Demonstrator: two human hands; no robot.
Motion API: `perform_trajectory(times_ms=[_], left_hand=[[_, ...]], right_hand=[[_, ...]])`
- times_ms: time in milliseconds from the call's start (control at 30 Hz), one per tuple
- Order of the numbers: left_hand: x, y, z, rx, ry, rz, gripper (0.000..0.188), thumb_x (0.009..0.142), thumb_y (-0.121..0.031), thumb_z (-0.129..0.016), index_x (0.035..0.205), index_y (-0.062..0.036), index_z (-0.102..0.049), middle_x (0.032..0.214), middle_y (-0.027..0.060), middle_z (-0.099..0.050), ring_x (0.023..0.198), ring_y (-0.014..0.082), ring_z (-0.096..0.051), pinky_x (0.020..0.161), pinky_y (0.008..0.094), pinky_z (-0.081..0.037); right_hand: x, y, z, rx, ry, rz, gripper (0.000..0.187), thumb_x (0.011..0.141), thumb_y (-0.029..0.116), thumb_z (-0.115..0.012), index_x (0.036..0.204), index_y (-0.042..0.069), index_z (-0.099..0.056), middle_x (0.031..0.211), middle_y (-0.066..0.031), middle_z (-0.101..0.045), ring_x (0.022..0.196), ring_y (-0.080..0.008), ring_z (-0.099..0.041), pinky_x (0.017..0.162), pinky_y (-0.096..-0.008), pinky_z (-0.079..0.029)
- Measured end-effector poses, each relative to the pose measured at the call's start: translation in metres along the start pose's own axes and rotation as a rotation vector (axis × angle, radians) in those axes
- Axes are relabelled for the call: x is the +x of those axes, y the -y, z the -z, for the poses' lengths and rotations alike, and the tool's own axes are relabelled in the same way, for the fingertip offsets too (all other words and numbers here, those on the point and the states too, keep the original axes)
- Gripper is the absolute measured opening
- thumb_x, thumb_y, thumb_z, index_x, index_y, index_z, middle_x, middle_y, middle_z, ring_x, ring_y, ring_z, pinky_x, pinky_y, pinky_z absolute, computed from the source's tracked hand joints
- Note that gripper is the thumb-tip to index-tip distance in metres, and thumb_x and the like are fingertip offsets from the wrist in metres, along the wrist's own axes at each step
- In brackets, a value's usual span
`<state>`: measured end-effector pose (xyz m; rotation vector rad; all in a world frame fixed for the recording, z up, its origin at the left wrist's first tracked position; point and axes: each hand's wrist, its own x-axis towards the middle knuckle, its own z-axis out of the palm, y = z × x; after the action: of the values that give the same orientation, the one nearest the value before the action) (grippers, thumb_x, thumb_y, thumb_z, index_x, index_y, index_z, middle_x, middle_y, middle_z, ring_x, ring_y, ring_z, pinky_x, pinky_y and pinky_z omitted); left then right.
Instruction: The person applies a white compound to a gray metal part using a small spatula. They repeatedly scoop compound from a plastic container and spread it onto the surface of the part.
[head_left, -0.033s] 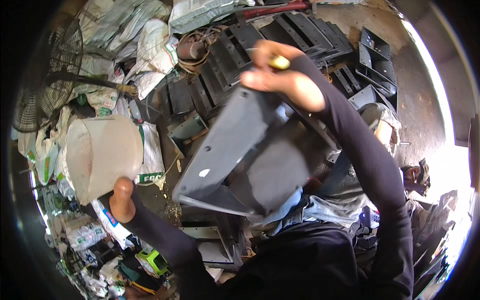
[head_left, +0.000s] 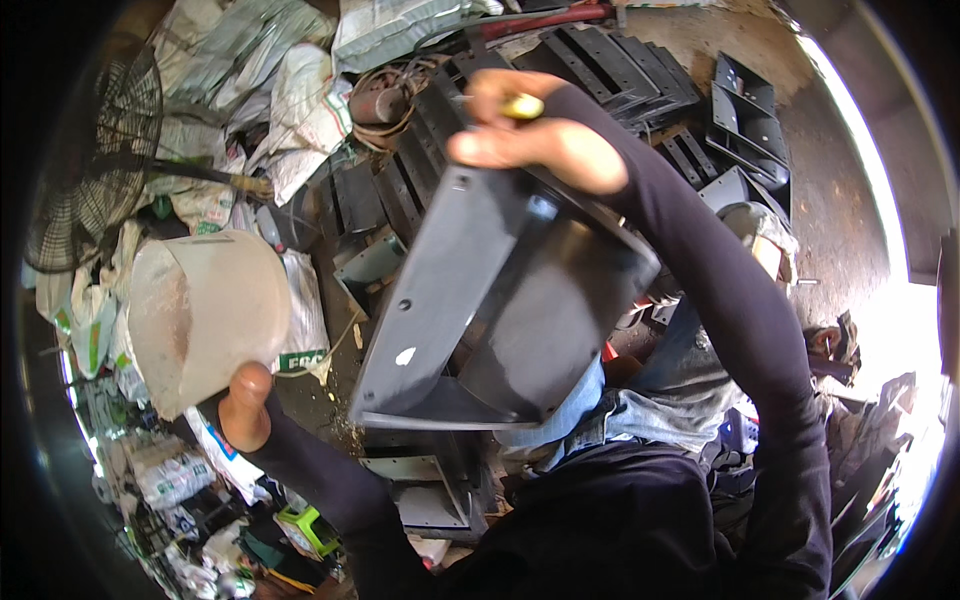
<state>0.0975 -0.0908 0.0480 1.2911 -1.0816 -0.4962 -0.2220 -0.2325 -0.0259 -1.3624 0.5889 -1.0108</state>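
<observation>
A dark grey moulded plastic horn (head_left: 550,310) with a flat, holed flange hangs tilted in front of my body. My right hand (head_left: 520,130) is closed at its upper corner, thumb on the flange, and a small yellow object (head_left: 522,106) shows in the same hand; its full shape is hidden. On the left, my left hand (head_left: 246,405) grips the lower edge of a translucent whitish plastic tub (head_left: 225,305), thumb outside and fingers out of sight behind it. A pale mark shows on the horn's flange.
Similar dark horns (head_left: 610,75) lie in rows on the floor ahead, with others stacked (head_left: 750,120) at the far right. A standing fan (head_left: 95,150) is at the left, near white sacks (head_left: 295,120). Another horn piece (head_left: 425,490) sits below, near my body.
The horn and my right hand have shifted slightly left, and the horn has turned so its curved inside shows more clearly. My left hand and the tub have moved only a little.
</observation>
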Motion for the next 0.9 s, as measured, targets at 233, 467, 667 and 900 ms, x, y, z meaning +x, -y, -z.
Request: perform_trajectory(times_ms=[233, 467, 667, 900], left_hand=[[-0.010, 0.006, -0.063, -0.021, 0.335, 0.097, 0.053, 0.083, -0.008, -0.071, 0.130, 0.0046, -0.050, 0.129, 0.0141, -0.056, 0.117, 0.0198, -0.054, 0.100, 0.0312, -0.041], [-0.010, 0.009, -0.126, -0.060, 0.588, 0.225, 0.047, 0.084, -0.008, -0.071, 0.127, 0.0043, -0.053, 0.126, 0.0132, -0.058, 0.114, 0.0188, -0.055, 0.098, 0.0306, -0.043], [-0.002, -0.006, -0.138, -0.096, 0.699, 0.302, 0.043, 0.085, -0.008, -0.071, 0.123, 0.0042, -0.056, 0.123, 0.0124, -0.059, 0.112, 0.0179, -0.057, 0.096, 0.0301, -0.044], [-0.005, -0.027, -0.168, -0.154, 0.843, 0.406, 0.038, 0.086, -0.008, -0.071, 0.120, 0.0039, -0.059, 0.120, 0.0115, -0.062, 0.109, 0.0170, -0.058, 0.094, 0.0294, -0.045]], right_hand=[[0.094, -0.032, -0.028, 0.051, 0.560, 0.146, 0.019, 0.089, 0.024, -0.070, 0.090, 0.007, -0.062, 0.089, 0.0010, -0.061, 0.083, -0.0078, -0.055, 0.081, -0.0240, -0.043], [0.087, -0.047, -0.005, -0.277, 0.104, 0.154, 0.033, 0.086, 0.023, -0.073, 0.106, -0.002, -0.066, 0.092, -0.0090, -0.071, 0.089, -0.0166, -0.066, 0.077, -0.0319, -0.052], [-0.031, -0.037, 0.042, -0.351, -0.455, -0.077, 0.035, 0.083, 0.030, -0.077, 0.081, 0.005, -0.053, 0.081, -0.0114, -0.071, 0.078, -0.0172, -0.069, 0.070, -0.0301, -0.053], [-0.144, -0.067, -0.029, -0.494, -0.496, -0.253, 0.041, 0.082, 0.016, -0.079, 0.094, 0.005, -0.042, 0.123, -0.0229, -0.063, 0.107, -0.0197, -0.058, 0.088, -0.0343, -0.047]])
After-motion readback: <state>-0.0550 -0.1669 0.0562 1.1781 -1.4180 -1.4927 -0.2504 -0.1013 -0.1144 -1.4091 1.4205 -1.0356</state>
